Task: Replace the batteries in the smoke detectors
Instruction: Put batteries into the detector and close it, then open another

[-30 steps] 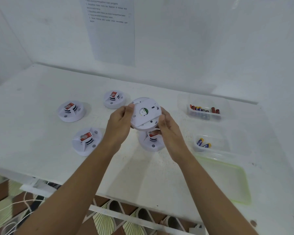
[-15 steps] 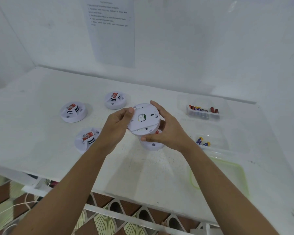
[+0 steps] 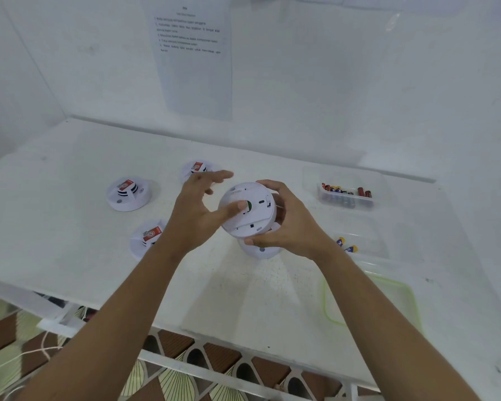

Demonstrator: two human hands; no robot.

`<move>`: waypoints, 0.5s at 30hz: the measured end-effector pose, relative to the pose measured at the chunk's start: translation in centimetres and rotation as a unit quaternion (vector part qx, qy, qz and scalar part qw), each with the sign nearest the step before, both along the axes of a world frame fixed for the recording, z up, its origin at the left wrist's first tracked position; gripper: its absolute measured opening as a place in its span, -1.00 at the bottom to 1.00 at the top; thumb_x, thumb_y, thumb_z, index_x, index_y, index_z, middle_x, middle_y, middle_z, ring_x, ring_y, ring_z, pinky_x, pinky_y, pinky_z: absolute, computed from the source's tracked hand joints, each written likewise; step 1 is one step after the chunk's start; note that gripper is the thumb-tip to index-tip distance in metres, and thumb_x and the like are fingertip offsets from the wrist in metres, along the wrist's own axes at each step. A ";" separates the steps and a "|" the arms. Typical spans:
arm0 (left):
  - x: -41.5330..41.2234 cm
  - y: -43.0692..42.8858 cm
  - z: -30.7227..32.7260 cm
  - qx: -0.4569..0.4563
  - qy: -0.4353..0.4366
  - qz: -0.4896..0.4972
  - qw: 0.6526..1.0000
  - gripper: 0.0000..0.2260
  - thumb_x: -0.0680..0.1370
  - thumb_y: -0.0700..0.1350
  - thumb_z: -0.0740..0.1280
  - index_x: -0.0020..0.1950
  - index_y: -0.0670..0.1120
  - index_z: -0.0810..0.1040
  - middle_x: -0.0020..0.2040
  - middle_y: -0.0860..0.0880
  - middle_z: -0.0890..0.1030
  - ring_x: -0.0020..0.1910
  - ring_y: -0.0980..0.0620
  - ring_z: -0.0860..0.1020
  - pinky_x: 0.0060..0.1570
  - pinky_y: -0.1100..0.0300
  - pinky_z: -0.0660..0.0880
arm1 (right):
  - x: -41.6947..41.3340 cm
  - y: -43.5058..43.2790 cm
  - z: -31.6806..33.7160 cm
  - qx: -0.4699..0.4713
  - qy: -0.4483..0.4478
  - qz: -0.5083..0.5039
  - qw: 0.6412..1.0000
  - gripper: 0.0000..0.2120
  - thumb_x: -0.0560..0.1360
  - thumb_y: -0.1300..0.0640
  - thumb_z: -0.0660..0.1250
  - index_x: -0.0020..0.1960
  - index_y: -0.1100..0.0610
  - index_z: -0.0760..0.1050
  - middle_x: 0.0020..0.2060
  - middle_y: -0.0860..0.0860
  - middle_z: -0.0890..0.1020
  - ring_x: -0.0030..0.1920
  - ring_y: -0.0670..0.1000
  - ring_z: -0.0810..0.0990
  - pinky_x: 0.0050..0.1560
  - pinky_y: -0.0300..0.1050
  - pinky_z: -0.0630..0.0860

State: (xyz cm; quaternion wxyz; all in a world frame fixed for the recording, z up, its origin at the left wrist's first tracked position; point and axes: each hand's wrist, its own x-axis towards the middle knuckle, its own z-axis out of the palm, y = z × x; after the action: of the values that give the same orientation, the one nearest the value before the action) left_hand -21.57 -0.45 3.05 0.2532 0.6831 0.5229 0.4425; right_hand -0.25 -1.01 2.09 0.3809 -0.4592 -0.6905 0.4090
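Head view, right hand (image 3: 287, 227) gripping smoke detector (image 3: 248, 209), left hand (image 3: 195, 209) spread, thumb touching its back

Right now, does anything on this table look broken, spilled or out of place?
Nothing stands out. The smoke detectors on the table sit flat, the batteries lie inside their clear trays, and the tilted detector is simply gripped by the right hand while the left hand touches its back.

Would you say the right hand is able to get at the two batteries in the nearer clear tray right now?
Probably not yet: the right hand grips the raised smoke detector. The path to the two batteries itself looks clear.
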 end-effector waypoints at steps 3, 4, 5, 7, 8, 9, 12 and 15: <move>-0.3 0.0 0.4 0.033 0.070 -0.064 0.995 -0.46 0.29 0.21 0.57 0.24 0.19 0.57 0.15 0.22 0.47 0.20 0.31 0.35 0.14 0.37 0.29 | 0.1 -0.1 0.0 0.005 -0.009 -0.001 1.000 -0.10 0.22 0.26 0.70 0.44 -0.03 0.36 0.23 -0.06 0.61 0.19 -0.04 0.62 0.15 -0.06 0.63; -0.4 0.1 0.5 0.036 0.086 -0.082 0.992 -0.44 0.26 0.24 0.56 0.23 0.20 0.57 0.14 0.20 0.48 0.22 0.29 0.35 0.19 0.30 0.29 | 0.2 -0.1 0.1 0.006 -0.008 0.001 1.000 -0.11 0.23 0.27 0.70 0.44 -0.03 0.37 0.23 -0.05 0.61 0.19 -0.04 0.62 0.15 -0.07 0.63; -0.4 0.2 0.5 0.034 0.095 -0.095 0.990 -0.43 0.25 0.25 0.56 0.23 0.20 0.58 0.13 0.19 0.50 0.23 0.25 0.36 0.21 0.25 0.30 | 0.2 -0.1 0.1 0.008 -0.007 0.002 1.000 -0.11 0.23 0.28 0.69 0.44 -0.03 0.37 0.23 -0.04 0.61 0.19 -0.04 0.62 0.15 -0.08 0.63; -0.4 0.4 0.7 0.031 0.099 -0.111 0.988 -0.44 0.25 0.21 0.59 0.22 0.18 0.59 0.12 0.18 0.52 0.22 0.17 0.42 0.18 0.31 0.31 | 0.3 -0.2 0.1 0.009 -0.005 0.003 1.000 -0.12 0.23 0.29 0.69 0.44 -0.02 0.38 0.23 -0.04 0.61 0.18 -0.05 0.63 0.13 -0.12 0.62; -0.3 0.5 0.7 0.033 0.096 -0.115 0.988 -0.45 0.25 0.17 0.61 0.21 0.16 0.60 0.11 0.17 0.54 0.19 0.17 0.45 0.14 0.40 0.30 | 0.4 -0.3 0.1 0.010 -0.005 0.003 1.000 -0.12 0.23 0.29 0.69 0.44 -0.02 0.38 0.23 -0.05 0.61 0.17 -0.06 0.63 0.12 -0.14 0.62; -0.2 0.6 0.8 0.037 0.094 -0.117 0.988 -0.46 0.26 0.13 0.62 0.21 0.13 0.61 0.09 0.15 0.56 0.15 0.21 0.47 0.08 0.48 0.29 | 0.4 -0.3 0.1 0.012 -0.007 0.002 1.000 -0.12 0.23 0.29 0.69 0.44 -0.02 0.38 0.22 -0.06 0.61 0.17 -0.07 0.63 0.12 -0.16 0.61; 0.1 0.7 0.9 0.065 0.102 -0.119 0.985 -0.47 0.27 0.04 0.64 0.20 0.01 0.63 0.06 0.09 0.60 0.04 0.32 0.49 -0.01 0.55 0.30 | 0.4 -0.4 0.1 0.022 -0.015 0.000 1.000 -0.13 0.24 0.28 0.69 0.44 -0.01 0.38 0.22 -0.09 0.61 0.16 -0.08 0.63 0.10 -0.19 0.60; 0.4 0.9 0.6 0.094 0.111 -0.110 0.983 -0.47 0.26 0.09 0.60 0.18 -0.05 0.64 0.03 0.07 0.62 -0.01 0.29 0.51 -0.06 0.50 0.35 | 0.5 -0.5 0.2 0.031 -0.013 -0.007 0.999 -0.12 0.23 0.24 0.70 0.45 -0.01 0.39 0.22 -0.11 0.61 0.17 -0.06 0.63 0.13 -0.13 0.62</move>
State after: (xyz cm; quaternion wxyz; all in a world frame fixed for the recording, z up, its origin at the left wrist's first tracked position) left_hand -21.20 0.41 3.69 0.1756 0.8020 0.4256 0.3806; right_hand 0.21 -1.48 2.25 0.3886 -0.4575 -0.7043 0.3790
